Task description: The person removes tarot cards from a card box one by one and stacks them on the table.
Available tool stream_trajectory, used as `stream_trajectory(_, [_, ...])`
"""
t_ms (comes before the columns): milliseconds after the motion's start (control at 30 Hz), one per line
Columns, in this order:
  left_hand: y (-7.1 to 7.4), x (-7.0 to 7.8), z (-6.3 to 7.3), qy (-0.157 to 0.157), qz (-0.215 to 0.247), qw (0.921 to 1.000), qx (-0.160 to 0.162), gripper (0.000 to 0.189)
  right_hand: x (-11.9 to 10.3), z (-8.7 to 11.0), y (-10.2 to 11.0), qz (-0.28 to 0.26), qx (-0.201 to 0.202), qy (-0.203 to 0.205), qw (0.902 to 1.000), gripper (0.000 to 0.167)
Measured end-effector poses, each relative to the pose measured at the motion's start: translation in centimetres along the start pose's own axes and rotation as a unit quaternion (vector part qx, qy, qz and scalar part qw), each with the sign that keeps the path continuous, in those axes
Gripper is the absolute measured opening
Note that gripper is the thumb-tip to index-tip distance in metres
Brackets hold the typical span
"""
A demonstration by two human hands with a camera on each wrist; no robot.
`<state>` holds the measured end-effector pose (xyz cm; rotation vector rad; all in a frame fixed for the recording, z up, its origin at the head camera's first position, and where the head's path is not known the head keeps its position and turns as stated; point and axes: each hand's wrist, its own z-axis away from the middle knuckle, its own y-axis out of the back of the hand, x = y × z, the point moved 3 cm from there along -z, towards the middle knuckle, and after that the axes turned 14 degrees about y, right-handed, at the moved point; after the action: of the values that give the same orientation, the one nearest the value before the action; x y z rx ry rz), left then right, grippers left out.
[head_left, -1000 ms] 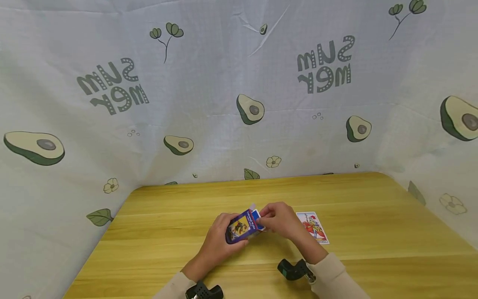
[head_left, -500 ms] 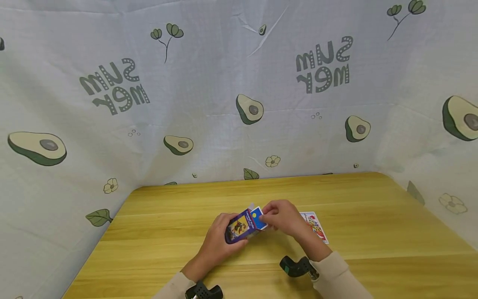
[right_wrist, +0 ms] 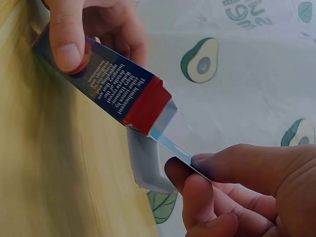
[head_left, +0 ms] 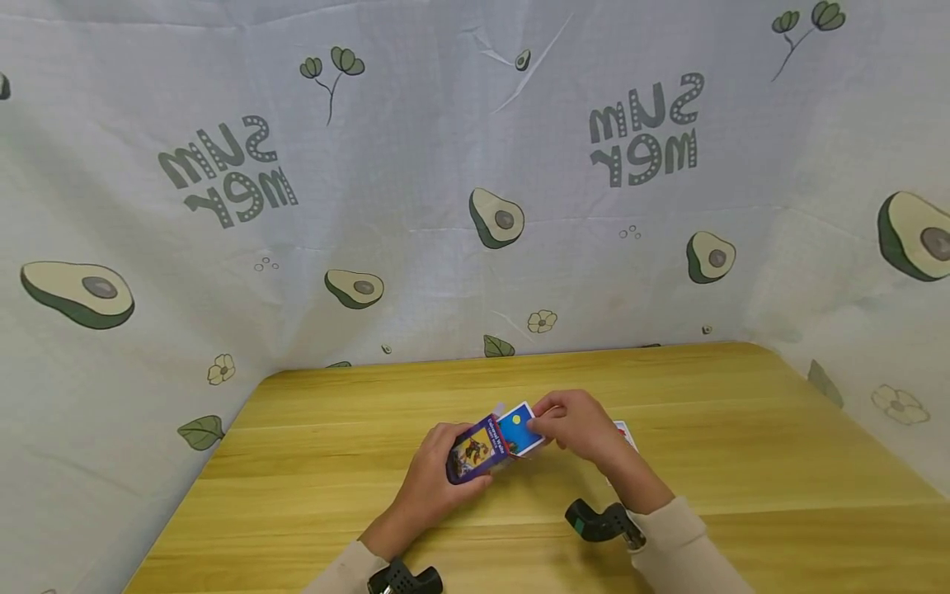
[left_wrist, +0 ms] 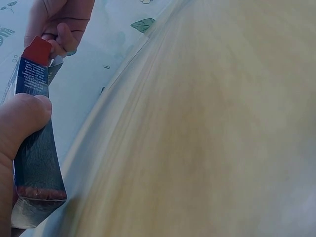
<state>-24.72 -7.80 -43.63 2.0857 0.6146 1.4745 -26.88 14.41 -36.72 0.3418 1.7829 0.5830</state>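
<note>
My left hand (head_left: 433, 474) grips a small dark blue card box (head_left: 472, 455) by its sides, thumb along the narrow edge. The box is tilted, its mouth toward the right, and a red flap (right_wrist: 152, 106) stands out at that end. Between thumb and fingers my right hand (head_left: 575, 425) pinches a blue-faced card (head_left: 519, 427) with a white border, partly out of the box. In the right wrist view this card (right_wrist: 177, 152) shows nearly edge-on. Another card (head_left: 625, 432) lies on the table, mostly hidden behind the right hand and wrist.
The wooden table (head_left: 334, 450) spreads under both hands. A white cloth (head_left: 416, 165) printed with avocados hangs behind and at both sides. A black wrist camera (head_left: 603, 521) sits on the right wrist and another wrist camera (head_left: 404, 579) on the left.
My right hand has moved right and slightly up, drawing the blue card further out of the box. The left hand stays in place. The card on the table has become more covered.
</note>
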Motion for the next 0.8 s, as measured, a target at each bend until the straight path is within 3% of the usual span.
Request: stream_trajectory(800, [0.4,-0.4,-0.7,-0.003,0.002,0.9999,0.012,0.068,0.6,-0.5,3.9,-0.023,0.017,-0.003,0.9996,0.034])
